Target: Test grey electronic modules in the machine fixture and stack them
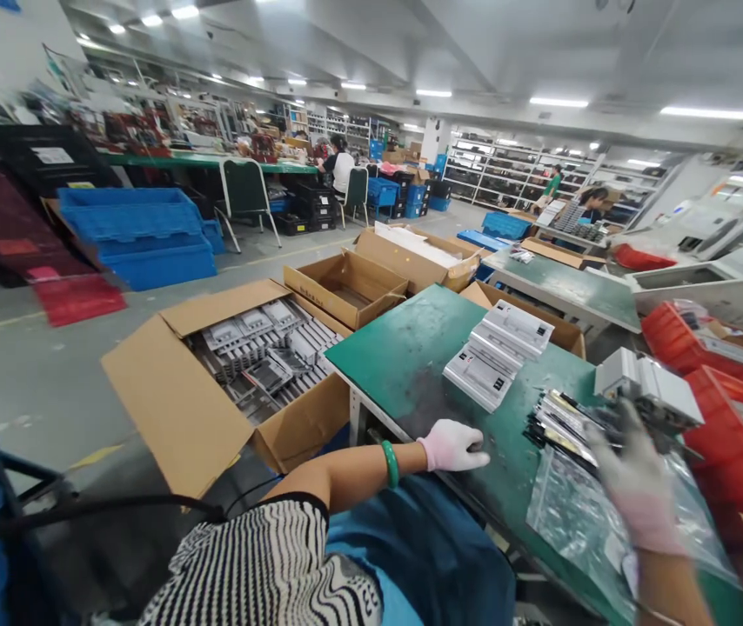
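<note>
My left hand (455, 446), in a white and pink glove, rests at the near edge of the green-topped table (404, 348). Its fingers are curled in, and nothing shows between them. My right hand (636, 482), gloved too and blurred by motion, reaches over a pile of thin black and silver strips (564, 426) with its fingers spread. Whether it touches them I cannot tell. Beneath it lies a clear plastic bag (571, 500). Light grey box-shaped housings (649, 387) stand just past the fingers. A row of silver metal housings (498, 352) lies farther off on the table.
On my left stands an open cardboard box (176, 400) filled with silver metal parts (280, 348). Another open carton (349, 287) is behind it. Red bins (737, 435) border the table on the right. Blue crates (143, 235) stand across the floor. A person (342, 169) sits farther back.
</note>
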### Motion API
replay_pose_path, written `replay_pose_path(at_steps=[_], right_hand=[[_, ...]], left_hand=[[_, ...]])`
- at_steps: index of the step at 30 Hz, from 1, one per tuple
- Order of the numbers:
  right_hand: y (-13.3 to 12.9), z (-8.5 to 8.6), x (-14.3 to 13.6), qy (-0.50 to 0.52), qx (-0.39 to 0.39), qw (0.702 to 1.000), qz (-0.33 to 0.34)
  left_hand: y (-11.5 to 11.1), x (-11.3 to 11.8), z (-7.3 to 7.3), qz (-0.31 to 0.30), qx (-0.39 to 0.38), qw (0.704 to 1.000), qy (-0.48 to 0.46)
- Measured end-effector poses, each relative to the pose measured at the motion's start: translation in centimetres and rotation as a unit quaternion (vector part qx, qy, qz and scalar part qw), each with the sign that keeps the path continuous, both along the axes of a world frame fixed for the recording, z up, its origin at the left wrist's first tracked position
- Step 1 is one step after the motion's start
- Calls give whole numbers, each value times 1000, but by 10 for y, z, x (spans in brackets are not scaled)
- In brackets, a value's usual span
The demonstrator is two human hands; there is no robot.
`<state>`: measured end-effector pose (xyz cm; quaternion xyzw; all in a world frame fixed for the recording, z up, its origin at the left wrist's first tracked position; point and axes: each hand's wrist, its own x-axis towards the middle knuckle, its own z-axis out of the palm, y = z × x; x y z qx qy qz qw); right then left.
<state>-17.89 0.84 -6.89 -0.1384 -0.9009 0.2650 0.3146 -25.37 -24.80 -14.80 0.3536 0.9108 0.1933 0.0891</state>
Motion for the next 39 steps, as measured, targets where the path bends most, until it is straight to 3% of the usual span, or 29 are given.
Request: replay_pose_path(at_steps=[2,4,7,11,15,20,23,26,30,33,36,39], right_hand=[[-48,-17,-6,-12,-106,993,44],[-85,-40,-7,-15,-207,977,45],[-113,-73,-1,-35,-322,945,54],[-115,-94,4,-38,-366,927,71],[-108,-99,5,-16,-357,933,31],[-106,-101,8,-15,-318,947,31],[-106,-102,11,-27,-310,950,42],[-108,-103,14,-33,-315,947,49],[-110,-102,15,-32,-321,945,52],[-110,-101,16,-39,-327,943,48],[-110,-99,17,-44,-326,943,51],[-112,-98,18,-54,-313,947,41]], left_hand=[[0,-1,2,-9,-14,1000,2],[0,-2,3,-8,-19,1000,3],[3,2,4,-2,-22,1000,6],[12,11,2,-77,-18,996,34],[24,11,-1,-204,-14,976,80],[24,2,0,-289,-14,948,134],[3,-8,6,-366,18,916,162],[-38,-29,14,-414,73,901,109],[-110,-74,22,-339,91,936,9],[-155,-106,18,-328,71,940,56],[-178,-122,3,-299,46,945,123],[-184,-122,-11,-265,18,953,144]])
